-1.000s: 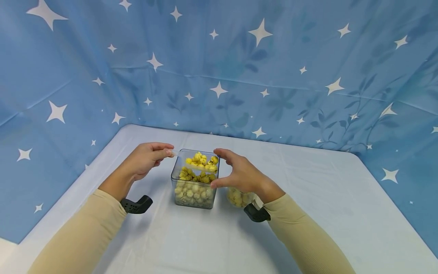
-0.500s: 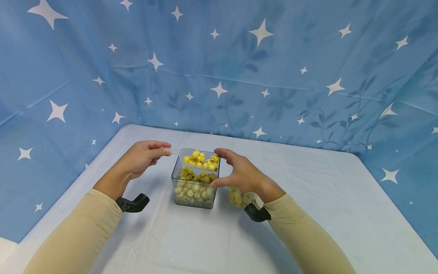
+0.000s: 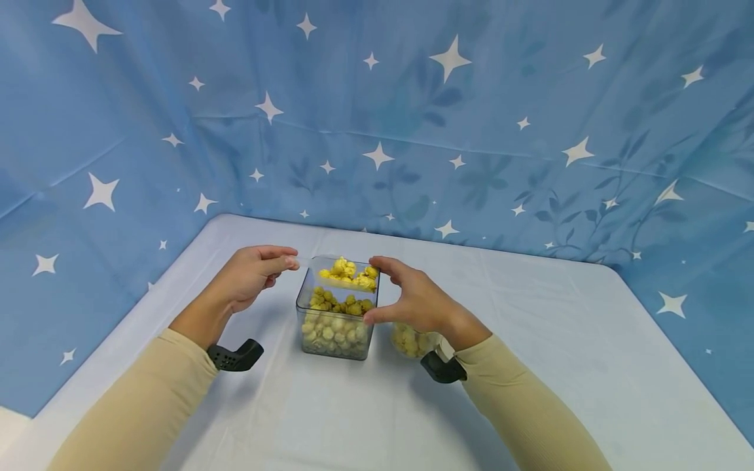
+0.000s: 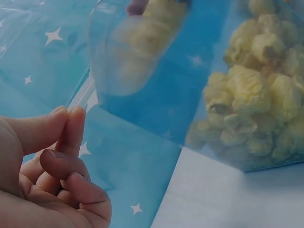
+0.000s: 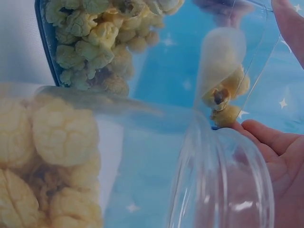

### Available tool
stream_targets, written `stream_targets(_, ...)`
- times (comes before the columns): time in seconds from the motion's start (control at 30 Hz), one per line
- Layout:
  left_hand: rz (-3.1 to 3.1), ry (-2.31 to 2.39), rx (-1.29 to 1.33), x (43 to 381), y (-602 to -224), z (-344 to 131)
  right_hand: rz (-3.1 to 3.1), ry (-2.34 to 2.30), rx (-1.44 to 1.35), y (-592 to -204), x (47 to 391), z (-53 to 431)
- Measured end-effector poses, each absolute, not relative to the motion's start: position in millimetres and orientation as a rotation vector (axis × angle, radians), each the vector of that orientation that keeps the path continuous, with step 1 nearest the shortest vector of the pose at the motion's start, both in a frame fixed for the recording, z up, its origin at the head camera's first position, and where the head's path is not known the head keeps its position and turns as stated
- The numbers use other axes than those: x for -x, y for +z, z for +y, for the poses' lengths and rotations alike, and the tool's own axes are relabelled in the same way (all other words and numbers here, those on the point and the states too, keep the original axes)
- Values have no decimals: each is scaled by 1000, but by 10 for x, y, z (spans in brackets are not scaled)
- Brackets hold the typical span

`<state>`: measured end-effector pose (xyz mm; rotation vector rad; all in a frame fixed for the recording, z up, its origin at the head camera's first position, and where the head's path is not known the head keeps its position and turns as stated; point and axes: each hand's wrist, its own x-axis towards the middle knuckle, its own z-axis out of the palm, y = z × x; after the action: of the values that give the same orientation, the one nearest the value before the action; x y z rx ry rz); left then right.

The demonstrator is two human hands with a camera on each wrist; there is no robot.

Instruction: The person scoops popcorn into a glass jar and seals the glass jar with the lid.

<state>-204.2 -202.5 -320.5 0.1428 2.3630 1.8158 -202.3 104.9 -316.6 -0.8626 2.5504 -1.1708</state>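
My left hand (image 3: 253, 278) pinches the thin clear handle of a translucent scoop (image 4: 128, 71) between thumb and forefinger. The scoop carries yellow popcorn (image 3: 350, 275) and sits at the mouth of a clear square container (image 3: 336, 333). Popcorn fills the lower part of that container, seen through its wall. On its right side, my right hand (image 3: 418, 297) holds the container, the thumb at the front corner and a finger at the back one. In the right wrist view, the scoop (image 5: 222, 57) shows through the clear plastic.
A clear jar (image 3: 406, 340) with popcorn inside is right of the container, partly hidden by my right wrist. In the right wrist view its ridged rim (image 5: 223, 180) is close in front. White cloth (image 3: 330, 418) covers the table; a blue starry curtain (image 3: 353, 131) hangs behind.
My left hand drew the scoop slightly left, then came back right to about where it was. Popcorn in the scoop shifted a little. The right hand and the container stayed put.
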Motion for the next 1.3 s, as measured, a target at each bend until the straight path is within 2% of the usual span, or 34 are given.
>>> stream_targets(1.3,2326,1899,-88,1957,-3251,-2016,2559,-1174,844,-3172,2012,1046)
